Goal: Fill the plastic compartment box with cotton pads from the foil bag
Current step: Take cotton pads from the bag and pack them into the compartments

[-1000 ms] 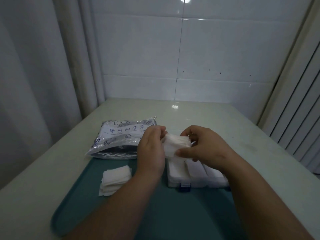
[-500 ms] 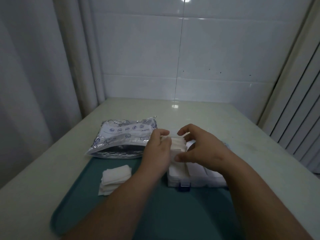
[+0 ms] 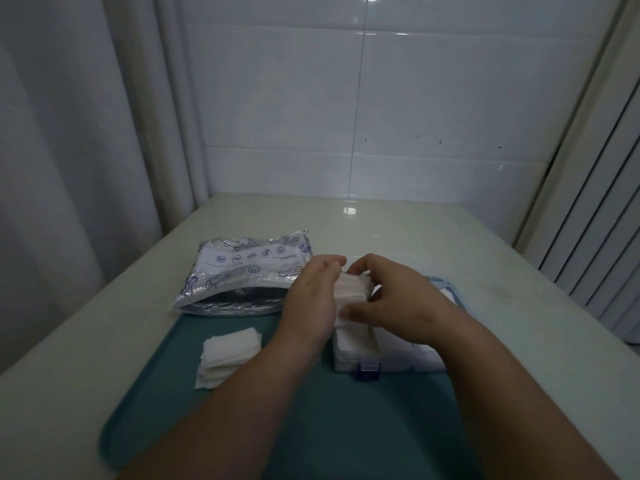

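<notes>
Two hands work together over the box [image 3: 356, 344]: the left hand [image 3: 311, 299] curls its fingers round one side of a stack of cotton pads [image 3: 350, 289], while the right hand [image 3: 394, 301] pinches the other side between thumb and bent fingers. The stack is held on edge just above the box's left compartment, where white already shows. The other compartments lie mostly hidden under the right wrist, so how full they are cannot be told. The box sits on a green tray [image 3: 277, 420] with its blue clasp [image 3: 369, 371] facing the person. The foil bag [image 3: 242, 275] lies open-mouthed just beyond the tray's far left corner on the pale table [image 3: 467, 244], and a loose pile [image 3: 228, 351] of more pads waits on the tray left of the left forearm.

The pads look feather-light, soft and easily squashed, with nothing to break. The likely trouble is that a stack fans apart or sheds single pads unless it is squeezed evenly from both flat faces. Holding it at the middle of the two broad sides, as both hands do, seems best for sliding it down between the compartment walls, and only gentle pressure should be needed. The thin plastic box may shift on the smooth tray if it is pushed sideways.
</notes>
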The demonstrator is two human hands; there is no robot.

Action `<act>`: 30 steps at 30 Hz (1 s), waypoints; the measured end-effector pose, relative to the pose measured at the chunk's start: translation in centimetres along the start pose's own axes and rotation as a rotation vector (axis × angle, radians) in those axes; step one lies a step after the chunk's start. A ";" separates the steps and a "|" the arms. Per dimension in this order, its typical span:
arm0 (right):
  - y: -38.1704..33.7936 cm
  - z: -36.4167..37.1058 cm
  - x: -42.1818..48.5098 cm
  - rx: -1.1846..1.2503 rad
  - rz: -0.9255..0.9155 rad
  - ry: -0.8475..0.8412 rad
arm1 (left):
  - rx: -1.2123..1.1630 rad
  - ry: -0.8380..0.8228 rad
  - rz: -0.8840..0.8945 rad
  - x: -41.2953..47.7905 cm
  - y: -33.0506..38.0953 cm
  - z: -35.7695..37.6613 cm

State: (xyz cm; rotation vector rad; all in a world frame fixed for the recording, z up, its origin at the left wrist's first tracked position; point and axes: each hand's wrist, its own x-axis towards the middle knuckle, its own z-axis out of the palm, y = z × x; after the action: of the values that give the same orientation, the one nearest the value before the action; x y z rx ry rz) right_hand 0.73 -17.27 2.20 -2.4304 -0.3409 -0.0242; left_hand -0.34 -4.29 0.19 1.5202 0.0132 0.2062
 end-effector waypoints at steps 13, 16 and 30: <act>-0.1 -1.4 -0.4 0.169 0.048 0.128 | -0.226 0.090 -0.087 0.7 0.4 -0.8; -0.5 -1.4 -0.5 0.342 0.099 0.155 | -0.221 0.012 -0.081 0.5 0.4 -0.8; -2.2 -0.5 -1.1 1.170 0.216 -0.144 | -0.590 -0.199 -0.042 0.4 0.3 -0.8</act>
State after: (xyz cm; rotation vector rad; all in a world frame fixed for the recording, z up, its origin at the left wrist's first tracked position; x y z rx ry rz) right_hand -0.82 -16.22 3.90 -1.2916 -0.0889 0.3488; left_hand -0.05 -3.44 0.46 0.9449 -0.1610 0.0170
